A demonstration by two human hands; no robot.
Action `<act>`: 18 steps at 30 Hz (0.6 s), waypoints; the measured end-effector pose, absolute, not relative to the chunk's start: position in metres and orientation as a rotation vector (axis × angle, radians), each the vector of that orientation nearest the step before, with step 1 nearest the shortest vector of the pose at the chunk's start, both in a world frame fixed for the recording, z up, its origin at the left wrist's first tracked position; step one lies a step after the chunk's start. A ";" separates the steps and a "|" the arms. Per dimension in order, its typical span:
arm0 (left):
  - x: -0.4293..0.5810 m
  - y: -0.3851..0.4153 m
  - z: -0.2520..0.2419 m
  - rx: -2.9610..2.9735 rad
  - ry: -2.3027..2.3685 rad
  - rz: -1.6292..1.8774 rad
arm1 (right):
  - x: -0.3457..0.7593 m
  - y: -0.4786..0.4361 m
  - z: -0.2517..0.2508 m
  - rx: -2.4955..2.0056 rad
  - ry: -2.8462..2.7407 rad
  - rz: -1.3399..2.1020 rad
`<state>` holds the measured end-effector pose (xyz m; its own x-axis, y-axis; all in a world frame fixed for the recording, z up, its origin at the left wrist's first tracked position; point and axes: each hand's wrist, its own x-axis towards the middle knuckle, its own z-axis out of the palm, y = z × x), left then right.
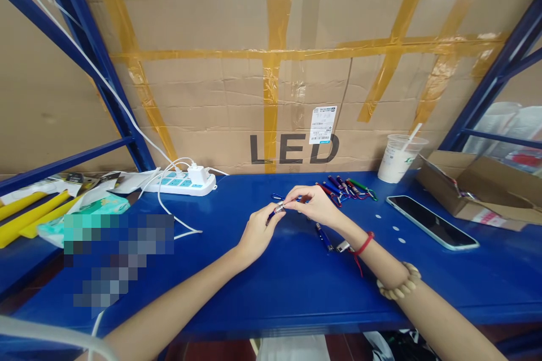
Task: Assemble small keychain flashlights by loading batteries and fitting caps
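Above the middle of the blue table, my left hand (258,232) is closed around a small keychain flashlight (278,208), a slim tube with a silvery end. My right hand (315,205) pinches at the same end with thumb and forefinger, so both sets of fingertips nearly meet. Most of the tube is hidden by the fingers. A blue carabiner clip (277,197) shows just behind them. Below my right hand lies a blue flashlight (323,237), beside a small silver-and-white piece (343,246). Several flashlights with clips (345,186), in red, purple, blue and green, lie in a pile behind.
A white power strip (182,182) with cables stands back left, near a green packet (91,211) and yellow tubes (38,217). At right are a phone (432,221), a drink cup (400,159) and an open carton (486,186). A large cardboard sheet (212,96) stands behind.
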<state>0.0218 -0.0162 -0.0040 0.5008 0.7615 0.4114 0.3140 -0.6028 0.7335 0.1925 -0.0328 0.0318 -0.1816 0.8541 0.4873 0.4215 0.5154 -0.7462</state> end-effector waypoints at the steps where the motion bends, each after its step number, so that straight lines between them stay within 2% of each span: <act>1: 0.021 -0.016 -0.004 2.161 0.879 0.986 | 0.193 -0.033 0.031 -1.064 -1.803 0.566; 9: 0.020 -0.020 -0.004 2.173 0.868 0.956 | 0.193 -0.029 0.026 -1.044 -1.811 0.610; 18: 0.017 -0.018 -0.010 2.302 0.989 0.848 | 0.198 -0.028 0.016 -1.244 -1.963 0.409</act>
